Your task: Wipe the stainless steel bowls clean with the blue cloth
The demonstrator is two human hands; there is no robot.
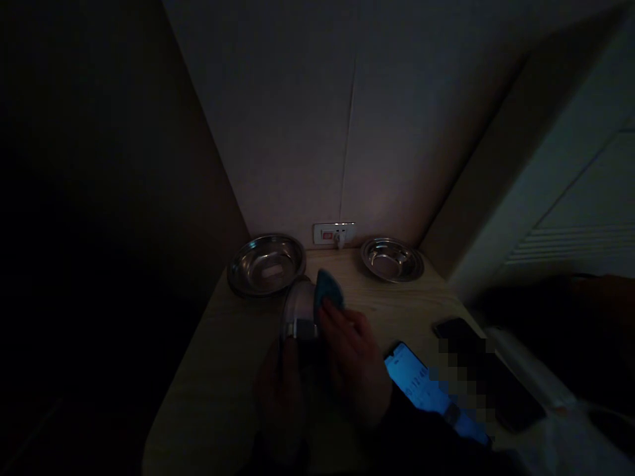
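Observation:
My left hand (282, 390) grips the near rim of a shiny metal bowl (300, 304), which is tilted up above the table. A blue-green cloth (327, 291) is pressed against the bowl's right side by the fingers of my right hand (354, 357). Whether that piece is a cloth or a thin scouring pad is hard to make out in the dim light. Behind the held bowl, to the left, a wide metal bowl (243, 268) rests on the table. A smaller metal dish (417, 268) lies at the back right.
The pale wooden table (213, 370) meets a wall with a socket (320, 235) and a plug in it. A lit phone (411, 380) lies right of my hands, a dark phone-like slab (516, 396) beyond it. Whitish plastic (570, 436) sits at the lower right.

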